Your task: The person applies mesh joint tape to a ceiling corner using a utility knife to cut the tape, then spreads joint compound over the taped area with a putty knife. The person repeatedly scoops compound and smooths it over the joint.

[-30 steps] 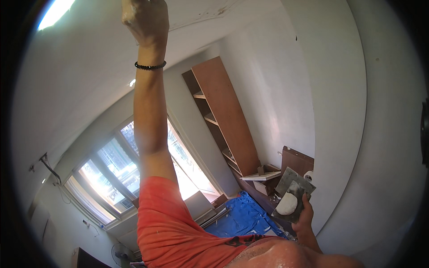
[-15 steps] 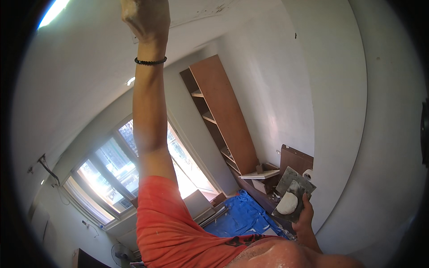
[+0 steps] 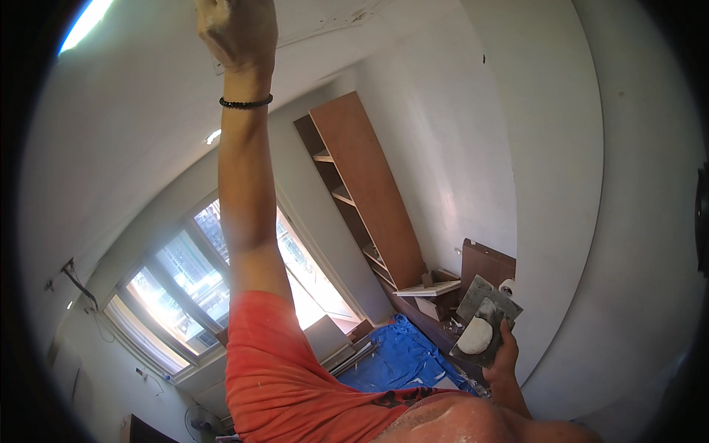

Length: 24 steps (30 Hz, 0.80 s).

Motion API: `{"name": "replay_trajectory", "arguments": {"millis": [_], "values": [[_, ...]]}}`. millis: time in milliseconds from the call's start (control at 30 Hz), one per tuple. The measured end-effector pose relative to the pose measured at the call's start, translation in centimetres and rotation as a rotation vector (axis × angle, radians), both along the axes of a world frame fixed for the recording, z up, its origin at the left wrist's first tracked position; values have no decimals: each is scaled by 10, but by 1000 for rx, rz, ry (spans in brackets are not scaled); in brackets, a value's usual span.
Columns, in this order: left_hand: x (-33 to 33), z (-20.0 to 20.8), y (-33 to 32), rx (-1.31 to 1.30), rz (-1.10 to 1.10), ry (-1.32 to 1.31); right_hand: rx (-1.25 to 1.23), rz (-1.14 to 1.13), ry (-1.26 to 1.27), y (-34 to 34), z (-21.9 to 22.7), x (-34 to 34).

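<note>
My left hand [image 3: 240, 29] is raised high at the upper edge, close to the ceiling. Its fingers are bent into a closed grip; their tips, and whatever they hold, are cut off or hidden. A black beaded bracelet [image 3: 246, 103] circles that wrist, and a red sleeve [image 3: 269, 347] covers the upper arm. Lower right, my right hand [image 3: 504, 358] grips the edge of a dark grey, flat plastering board [image 3: 469, 295]. A rounded lump of white putty [image 3: 475, 337] sits on the board.
A tall brown shelf unit [image 3: 365, 184] leans askew in view by the far wall. Blue sheeting [image 3: 399, 354] covers part of the floor, with loose boards [image 3: 428, 288] beside it. A bright window [image 3: 185, 273] is at left. Wires [image 3: 81, 284] hang from the left wall.
The room has shifted very slightly left in view. Both hands keep nearly the same pose, and the putty stays on the board.
</note>
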State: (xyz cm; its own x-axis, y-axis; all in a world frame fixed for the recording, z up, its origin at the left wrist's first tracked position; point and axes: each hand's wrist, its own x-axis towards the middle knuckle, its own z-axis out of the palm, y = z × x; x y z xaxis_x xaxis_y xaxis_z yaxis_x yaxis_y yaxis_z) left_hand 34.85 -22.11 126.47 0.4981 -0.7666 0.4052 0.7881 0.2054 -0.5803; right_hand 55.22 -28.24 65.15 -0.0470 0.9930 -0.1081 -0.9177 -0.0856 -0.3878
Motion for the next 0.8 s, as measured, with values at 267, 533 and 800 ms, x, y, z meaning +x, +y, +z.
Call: {"name": "replay_trajectory", "arguments": {"millis": [267,533,800], "values": [[-11,3,-3,208,85,-181,8,5,-8,-3,3,0],[3,-5,-7,-108,-521,2,5,-23,-16,3,0,-1],[-25,3,-6,247,222,-77,23,-33,-11,3,-4,-2]]}}
